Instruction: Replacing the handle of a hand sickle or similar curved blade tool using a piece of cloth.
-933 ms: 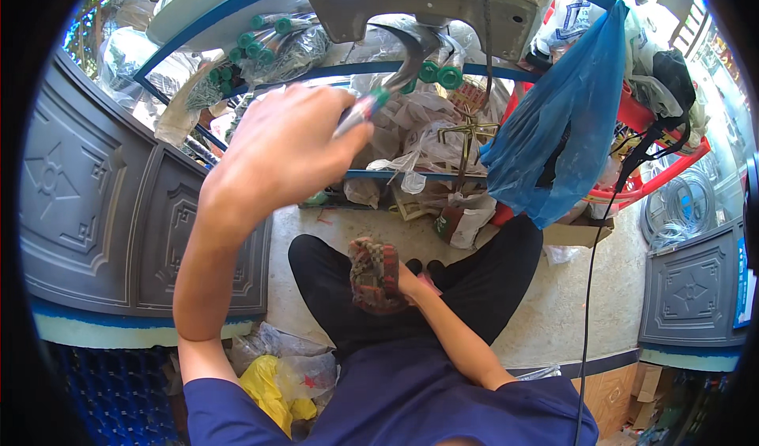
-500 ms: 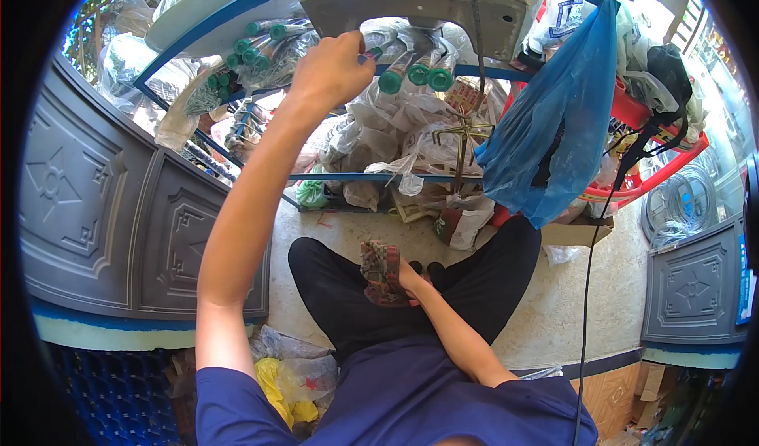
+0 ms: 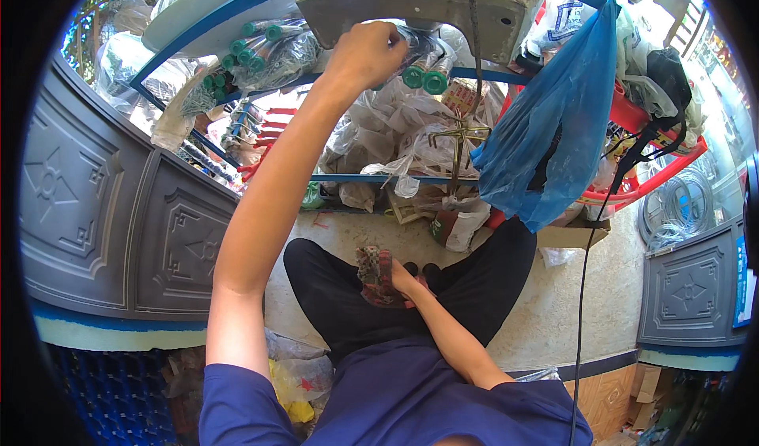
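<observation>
My left hand (image 3: 368, 54) is raised to the shelf, its fingers curled in over green-capped clear tubes (image 3: 425, 76) in plastic wrap. Its fingertips face away from view, so what they grip, if anything, is hidden. Low over my lap, my right hand (image 3: 403, 278) is closed on a bunched red and brown checked cloth (image 3: 376, 276). More green-capped tubes (image 3: 265, 47) in clear plastic lie to the left of my raised hand.
A metal bracket (image 3: 411, 11) sits above the tubes on the blue-framed rack (image 3: 411, 180). A blue plastic bag (image 3: 549, 122) hangs at right beside a red basket (image 3: 664, 173). White plastic bags (image 3: 411, 134) fill the lower shelf. A black cord (image 3: 585, 311) hangs down; grey cabinets (image 3: 87, 201) stand left.
My left hand has moved right along the tubes and now covers one of the green caps. Red-handled items have come into view behind my forearm. My right hand stays over my lap.
</observation>
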A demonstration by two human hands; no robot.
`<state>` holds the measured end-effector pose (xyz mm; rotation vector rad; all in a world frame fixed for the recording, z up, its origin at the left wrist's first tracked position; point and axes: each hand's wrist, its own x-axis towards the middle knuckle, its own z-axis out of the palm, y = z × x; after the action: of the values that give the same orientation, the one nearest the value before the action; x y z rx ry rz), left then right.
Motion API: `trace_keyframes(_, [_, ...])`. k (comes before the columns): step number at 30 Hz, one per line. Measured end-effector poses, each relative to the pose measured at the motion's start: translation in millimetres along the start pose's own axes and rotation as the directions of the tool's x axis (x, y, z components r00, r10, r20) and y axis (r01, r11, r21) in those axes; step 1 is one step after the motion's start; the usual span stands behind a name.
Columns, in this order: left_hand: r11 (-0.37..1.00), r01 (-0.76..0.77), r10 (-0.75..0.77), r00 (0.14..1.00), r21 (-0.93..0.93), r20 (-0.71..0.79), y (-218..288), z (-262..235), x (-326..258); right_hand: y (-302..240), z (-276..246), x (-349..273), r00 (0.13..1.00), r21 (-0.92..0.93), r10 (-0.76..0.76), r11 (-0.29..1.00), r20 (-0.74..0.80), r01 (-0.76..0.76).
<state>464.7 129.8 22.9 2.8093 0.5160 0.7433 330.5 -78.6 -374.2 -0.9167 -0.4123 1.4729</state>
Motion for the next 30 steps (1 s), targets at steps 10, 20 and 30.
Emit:
trace_keyframes(10, [0.945, -0.066, 0.034, 0.994, -0.321, -0.105, -2.6, -44.8, -26.0, 63.9, -62.7, 27.8, 0.972, -0.102, -0.166, 0.983, -0.168, 0.15])
trace_keyframes(20, [0.964, 0.147, -0.09, 0.964, 0.22, -0.249, -164.2, -111.1, -0.9, 50.6, -63.1, 31.0, 0.955, 0.452, -0.08, 0.867, -0.287, 0.209])
trace_keyframes(30, [0.844, 0.039, 0.061, 0.984, 0.535, -0.168, -152.2, -87.9, 2.3, 39.5, -37.7, 23.0, 0.929, 0.249, 0.049, 0.967, -0.366, 0.047])
